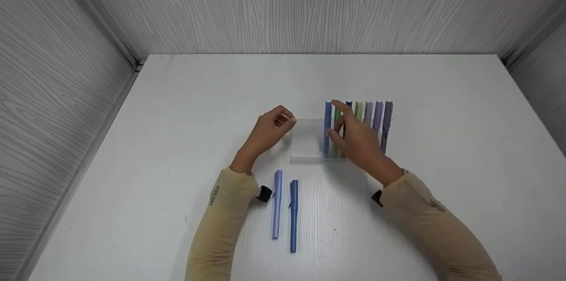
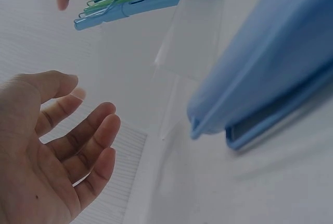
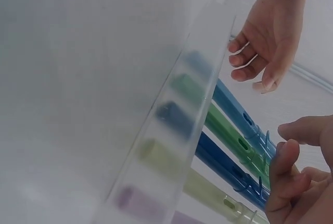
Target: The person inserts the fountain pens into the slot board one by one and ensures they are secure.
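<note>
A clear acrylic pen stand [image 1: 306, 159] holds a row of several capped pens standing side by side in its right part. At the row's left end is a blue pen [image 1: 327, 122], then a green pen [image 3: 229, 135] and a dark blue pen [image 3: 223, 164]. My right hand [image 1: 360, 142] hovers in front of these pens, thumb and forefinger spread close to the blue pen, and partly covers the row. Beside the stand's left end, my left hand [image 1: 269, 131] has loosely bent fingers with nothing between them.
A periwinkle pen [image 1: 277, 203] and a darker blue pen [image 1: 294, 217] lie on the white table [image 1: 177, 95] in front of the stand, near the left sleeve. Toward the row's right end stand light purple [image 1: 377, 115] and dark purple pens [image 1: 388, 117]. Grey wood-grain panels [image 1: 287, 7] enclose the table.
</note>
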A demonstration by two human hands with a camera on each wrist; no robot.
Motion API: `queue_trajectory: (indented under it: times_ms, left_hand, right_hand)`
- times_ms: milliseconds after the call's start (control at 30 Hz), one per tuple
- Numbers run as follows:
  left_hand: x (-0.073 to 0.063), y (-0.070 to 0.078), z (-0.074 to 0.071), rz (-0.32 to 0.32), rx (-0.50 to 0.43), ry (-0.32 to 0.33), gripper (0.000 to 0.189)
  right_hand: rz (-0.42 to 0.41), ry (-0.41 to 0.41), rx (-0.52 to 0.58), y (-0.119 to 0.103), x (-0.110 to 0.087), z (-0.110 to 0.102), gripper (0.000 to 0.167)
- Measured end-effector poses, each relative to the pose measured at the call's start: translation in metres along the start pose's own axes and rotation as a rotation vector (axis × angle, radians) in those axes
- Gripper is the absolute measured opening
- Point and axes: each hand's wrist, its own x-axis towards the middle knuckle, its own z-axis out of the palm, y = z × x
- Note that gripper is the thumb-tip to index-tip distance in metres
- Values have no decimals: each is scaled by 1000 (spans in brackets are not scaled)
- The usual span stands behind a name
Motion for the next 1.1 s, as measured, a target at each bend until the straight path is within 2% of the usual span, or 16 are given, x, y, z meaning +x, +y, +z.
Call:
queue_trajectory:
  times_ms: [333,633,1100]
  left_hand:
    - [-1,0,0,4,-10,9,19]
    - [-1,2,0,9,-6,8,19]
    - [-1,3,0,-5,4,3,21]
  right_hand:
    - [-24,-39,24,-5,-11,-1,66]
    - [33,-114,67,-14,-17,-3,68]
    - [-58,-163,165,-29,-33,1,72]
